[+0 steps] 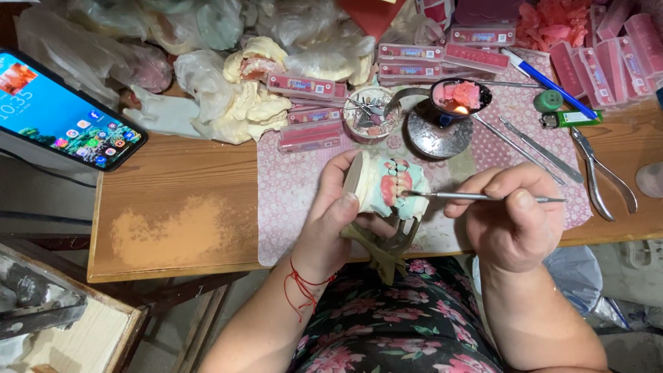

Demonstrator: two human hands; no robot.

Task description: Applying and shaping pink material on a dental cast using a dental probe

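My left hand grips a pale plaster dental model with pink wax gums and teeth, mounted on a brass-coloured articulator that hangs below it. My right hand pinches a thin metal wax tool like a pen, its tip touching the pink wax on the model's right side. A red string is tied round my left wrist. Both hands hover over the front edge of the wooden table, above my floral-clad lap.
A small burner with pink wax stands on a metal base behind the model. Pliers, metal probes, a blue pen, a lighter, pink tooth boxes, plaster casts and a lit smartphone lie around.
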